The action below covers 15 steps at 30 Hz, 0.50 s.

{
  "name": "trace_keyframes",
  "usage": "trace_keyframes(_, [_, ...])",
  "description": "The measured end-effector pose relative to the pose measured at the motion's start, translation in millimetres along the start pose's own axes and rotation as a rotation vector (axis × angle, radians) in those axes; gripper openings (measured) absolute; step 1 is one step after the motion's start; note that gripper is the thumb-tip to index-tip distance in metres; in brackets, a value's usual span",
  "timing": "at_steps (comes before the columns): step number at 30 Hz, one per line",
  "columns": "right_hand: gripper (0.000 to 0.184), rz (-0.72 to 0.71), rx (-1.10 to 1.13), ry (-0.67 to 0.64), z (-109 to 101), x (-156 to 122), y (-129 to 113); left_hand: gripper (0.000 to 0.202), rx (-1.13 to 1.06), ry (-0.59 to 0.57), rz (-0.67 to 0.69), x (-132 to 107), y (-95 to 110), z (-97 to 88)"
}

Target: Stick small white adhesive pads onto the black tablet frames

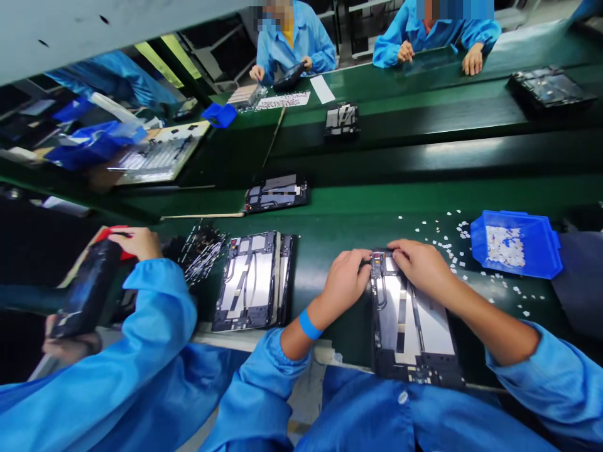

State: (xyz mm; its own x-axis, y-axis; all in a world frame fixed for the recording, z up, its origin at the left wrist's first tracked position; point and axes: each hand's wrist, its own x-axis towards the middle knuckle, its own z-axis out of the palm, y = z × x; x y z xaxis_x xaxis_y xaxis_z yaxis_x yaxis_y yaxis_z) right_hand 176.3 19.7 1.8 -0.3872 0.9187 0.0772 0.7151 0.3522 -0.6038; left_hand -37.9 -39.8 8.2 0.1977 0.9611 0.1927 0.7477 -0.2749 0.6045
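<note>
An opened tablet lies in front of me at the bench edge, its battery plates, cables and circuit parts exposed. My left hand, with a blue band at the wrist, is closed at the tablet's upper left corner, thumb and forefinger pressed to the edge. My right hand grips the top edge from the other side, fingers bent over it. Any small piece beneath the fingertips is hidden. To the left, a stack of opened tablets rests on the bench.
Small white pieces lie scattered near a blue bin holding more. A co-worker's hand at left holds a dark device. Thin strips are heaped nearby. Another opened tablet lies farther back; two people sit opposite.
</note>
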Motion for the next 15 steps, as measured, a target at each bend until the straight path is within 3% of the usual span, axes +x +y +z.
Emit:
trace_keyframes(2, [0.032, 0.065, 0.087, -0.002, 1, 2, -3, 0.024, 0.031, 0.010, -0.020, 7, -2, 3.8])
trace_keyframes(8, [0.033, 0.217, 0.319, 0.005, 2, 2, 0, 0.016, 0.184, -0.110, 0.078, 26, -2, 15.8])
trace_keyframes(12, [0.033, 0.244, 0.444, 0.000, 3, 1, 3, 0.015, 0.074, -0.047, 0.101, 25, -5, 18.6])
trace_keyframes(15, [0.031, 0.272, 0.609, -0.076, 6, 5, -1, 0.013, -0.058, 0.023, 0.108, 20, -12, 21.2])
